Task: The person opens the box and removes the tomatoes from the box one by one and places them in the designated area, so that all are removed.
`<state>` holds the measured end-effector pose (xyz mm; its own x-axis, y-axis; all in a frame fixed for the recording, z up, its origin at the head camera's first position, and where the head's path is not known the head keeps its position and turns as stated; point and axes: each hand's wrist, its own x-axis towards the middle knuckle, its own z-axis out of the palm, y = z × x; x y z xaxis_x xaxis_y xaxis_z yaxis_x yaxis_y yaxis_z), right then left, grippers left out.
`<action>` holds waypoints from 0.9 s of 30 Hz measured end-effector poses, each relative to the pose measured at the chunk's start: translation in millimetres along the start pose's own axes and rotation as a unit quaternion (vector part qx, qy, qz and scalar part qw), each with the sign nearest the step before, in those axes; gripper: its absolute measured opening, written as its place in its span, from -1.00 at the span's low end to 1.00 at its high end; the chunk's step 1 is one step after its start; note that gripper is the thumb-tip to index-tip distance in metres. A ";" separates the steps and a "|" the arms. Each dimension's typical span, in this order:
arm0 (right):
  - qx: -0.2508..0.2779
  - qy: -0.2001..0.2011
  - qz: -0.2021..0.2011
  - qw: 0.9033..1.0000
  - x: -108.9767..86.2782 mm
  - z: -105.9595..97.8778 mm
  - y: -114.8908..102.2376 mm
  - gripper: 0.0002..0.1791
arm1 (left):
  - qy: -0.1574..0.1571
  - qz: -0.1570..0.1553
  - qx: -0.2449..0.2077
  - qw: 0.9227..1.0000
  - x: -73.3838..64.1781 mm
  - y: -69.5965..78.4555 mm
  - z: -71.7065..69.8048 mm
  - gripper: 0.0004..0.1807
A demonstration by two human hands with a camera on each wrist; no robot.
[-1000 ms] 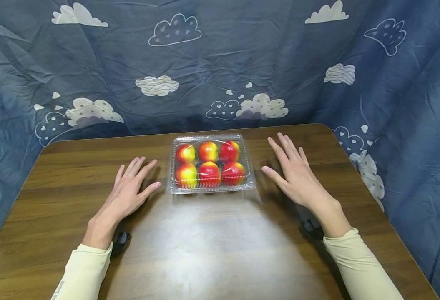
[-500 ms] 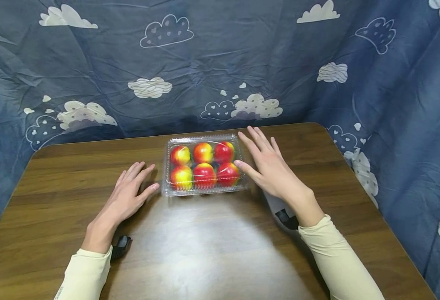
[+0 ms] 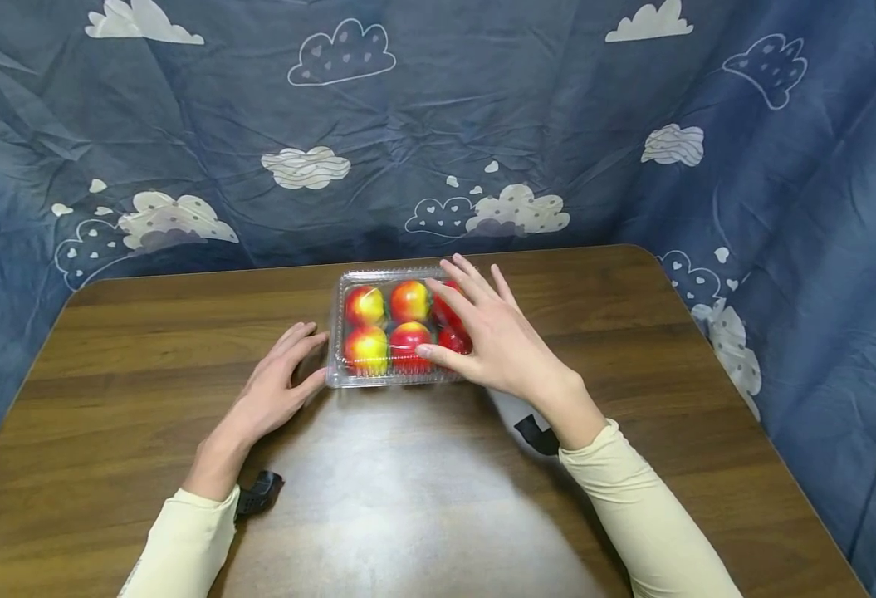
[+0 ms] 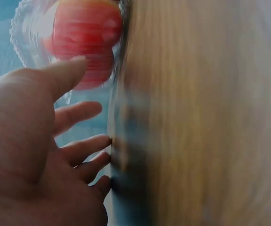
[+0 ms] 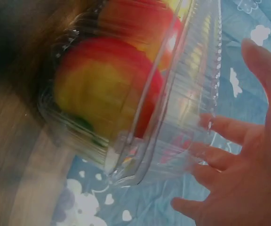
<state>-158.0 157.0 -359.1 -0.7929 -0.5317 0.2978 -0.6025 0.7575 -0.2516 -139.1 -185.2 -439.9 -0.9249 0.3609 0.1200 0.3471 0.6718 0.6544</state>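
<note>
A clear plastic clamshell box (image 3: 378, 381) lies closed on the table, with several red-and-yellow apple-like fruits (image 3: 409, 301) in two rows inside. My left hand (image 3: 269, 394) is at the box's left edge, fingers spread and relaxed. Whether its fingertips touch the plastic I cannot tell. Over the right end of the lid hovers my right hand (image 3: 501, 336), fingers apart, hiding part of the right-hand fruits. In the right wrist view a gap shows between the thumb and the box (image 5: 135, 169); the fingertips are close to the lid, contact unclear. Neither hand holds anything.
The brown wooden table (image 3: 378, 498) has rounded far corners. Behind it and at the right hangs a blue cloth (image 3: 378, 124) with cloud prints. Each wrist carries a dark camera mount (image 3: 258, 494).
My right hand has moved left, from beside the box to over its right end. My left hand has shifted slightly right to the box's left edge. The box stays in place.
</note>
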 end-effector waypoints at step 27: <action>0.005 -0.024 -0.030 0.999 -0.6 23.9 -5.4 0.06 | 0.089 -0.055 -0.217 0.971 -0.7 3.2 20.3 -0.64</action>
<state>-156.4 144.2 -380.0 -0.7586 -0.5941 0.2676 -0.6499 0.7197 -0.2443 -134.2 -170.1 -453.1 -0.9780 0.1600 0.1337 0.1829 0.3507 0.9184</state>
